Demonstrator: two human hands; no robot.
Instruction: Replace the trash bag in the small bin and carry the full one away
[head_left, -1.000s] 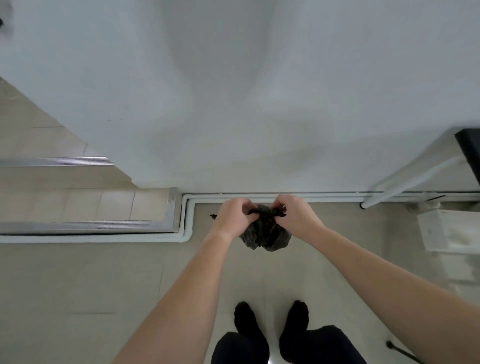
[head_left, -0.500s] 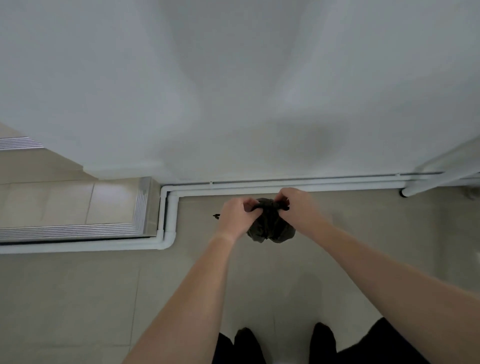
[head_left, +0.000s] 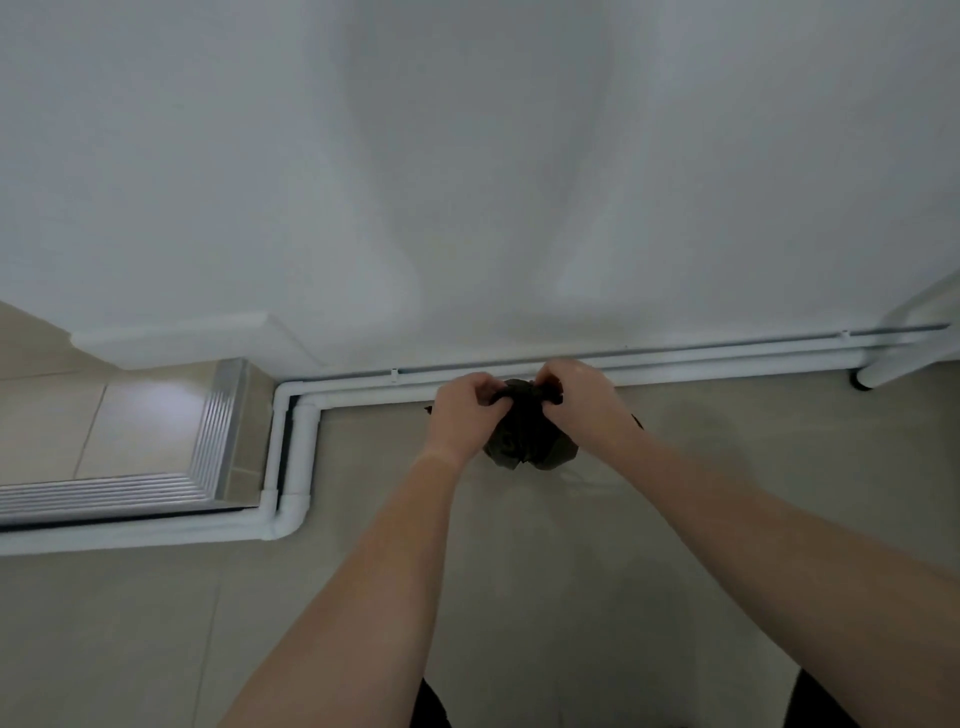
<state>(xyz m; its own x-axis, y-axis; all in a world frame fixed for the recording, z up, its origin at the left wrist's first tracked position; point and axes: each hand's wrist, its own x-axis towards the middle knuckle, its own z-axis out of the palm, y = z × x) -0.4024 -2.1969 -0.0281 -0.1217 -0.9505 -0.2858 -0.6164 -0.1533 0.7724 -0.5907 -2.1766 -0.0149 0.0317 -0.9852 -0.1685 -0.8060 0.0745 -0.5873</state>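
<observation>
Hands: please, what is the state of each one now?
Left hand: closed, gripping the top of the black bag.
Right hand: closed, gripping the same bag top.

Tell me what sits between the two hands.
In the head view, the black trash bag: left hand and right hand both grip its gathered top.

— What's underfoot?
— A beige tiled floor (head_left: 519, 597).
— Anything on it?
— White pipes (head_left: 291, 467) run along the wall's foot, bending round a ribbed metal doorstep (head_left: 156, 488).
</observation>
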